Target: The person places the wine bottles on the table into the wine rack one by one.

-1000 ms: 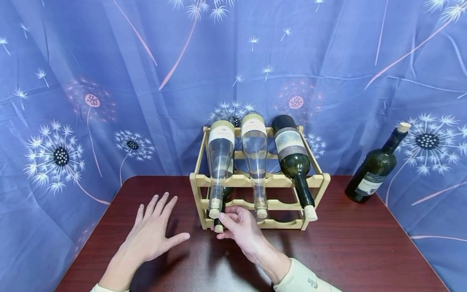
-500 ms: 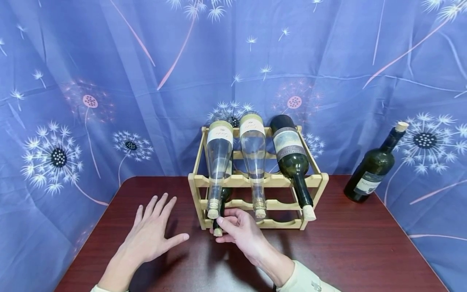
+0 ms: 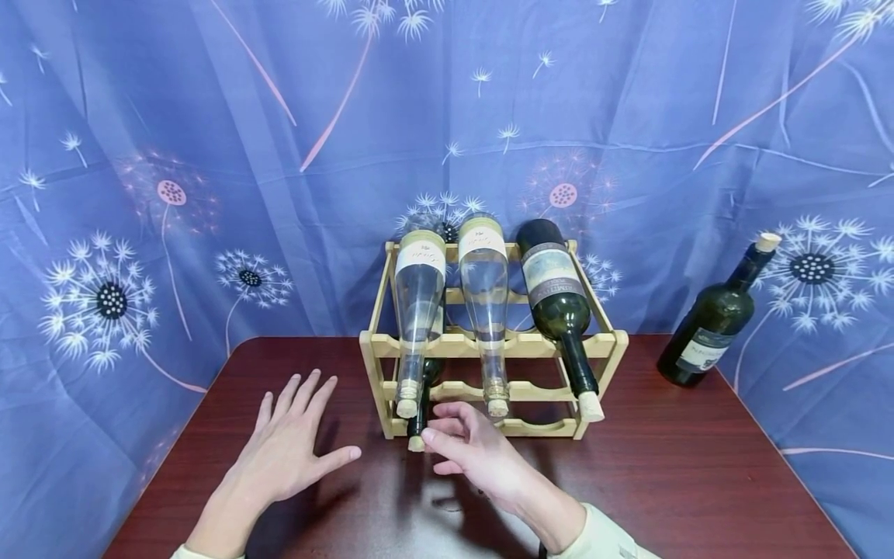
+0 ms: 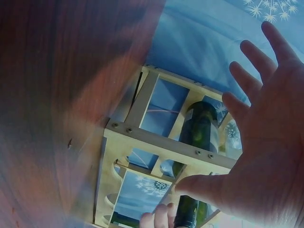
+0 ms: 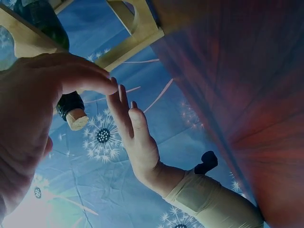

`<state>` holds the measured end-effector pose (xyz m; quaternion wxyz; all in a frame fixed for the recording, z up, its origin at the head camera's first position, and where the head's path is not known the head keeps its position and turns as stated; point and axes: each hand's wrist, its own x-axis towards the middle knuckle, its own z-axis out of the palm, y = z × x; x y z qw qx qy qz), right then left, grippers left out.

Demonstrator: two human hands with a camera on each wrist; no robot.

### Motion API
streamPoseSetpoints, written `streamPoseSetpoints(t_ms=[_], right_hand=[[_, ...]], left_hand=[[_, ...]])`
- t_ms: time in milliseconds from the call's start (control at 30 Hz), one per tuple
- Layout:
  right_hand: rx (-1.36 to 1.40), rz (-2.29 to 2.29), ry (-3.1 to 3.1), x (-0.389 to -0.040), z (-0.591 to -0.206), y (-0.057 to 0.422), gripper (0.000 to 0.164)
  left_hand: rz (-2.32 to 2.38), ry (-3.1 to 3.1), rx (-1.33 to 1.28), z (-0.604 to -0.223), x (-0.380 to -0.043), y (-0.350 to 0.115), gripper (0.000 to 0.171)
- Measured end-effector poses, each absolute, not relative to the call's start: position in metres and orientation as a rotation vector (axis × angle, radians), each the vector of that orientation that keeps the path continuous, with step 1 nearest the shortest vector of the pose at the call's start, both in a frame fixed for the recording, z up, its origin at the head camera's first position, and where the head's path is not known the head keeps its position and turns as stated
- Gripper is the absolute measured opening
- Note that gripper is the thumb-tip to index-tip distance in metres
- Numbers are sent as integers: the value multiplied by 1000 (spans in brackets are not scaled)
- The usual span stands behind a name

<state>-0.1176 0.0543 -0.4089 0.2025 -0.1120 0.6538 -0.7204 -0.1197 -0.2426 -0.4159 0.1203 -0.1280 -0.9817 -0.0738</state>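
Note:
A dark green wine bottle (image 3: 419, 421) with a cork lies neck outward in a lower left slot of the wooden wine rack (image 3: 461, 347). The clear bottle above hides much of its body. My right hand (image 3: 489, 458) is just right of its corked neck, thumb tip close to the neck, fingers loosely bent with nothing between them. In the right wrist view the cork (image 5: 77, 119) shows past that hand's fingers. My left hand (image 3: 293, 446) is spread, left of the rack, holding nothing.
Two clear corked bottles (image 3: 422, 310) and a dark labelled bottle (image 3: 562, 310) lie on the rack's top tier. Another dark bottle (image 3: 708, 334) stands upright at the table's right. A blue dandelion-print curtain (image 3: 363, 155) hangs behind the red-brown table (image 3: 670, 481).
My right hand has let go of the dark bottle's neck and moved slightly right, its fingers loosening. The bottle stays in the rack. My left hand has stayed in place.

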Motion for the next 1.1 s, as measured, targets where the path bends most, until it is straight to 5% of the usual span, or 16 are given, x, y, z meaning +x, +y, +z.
streamPoseSetpoints(t_ms=[467, 1100], right_hand=[[-595, -1696, 2139, -106, -405, 85, 48], [-1029, -1155, 2727, -99, -403, 133, 51]], left_hand=[[-252, -2880, -377, -413, -119, -242, 107], [-266, -2870, -386, -413, -117, -241, 106]])
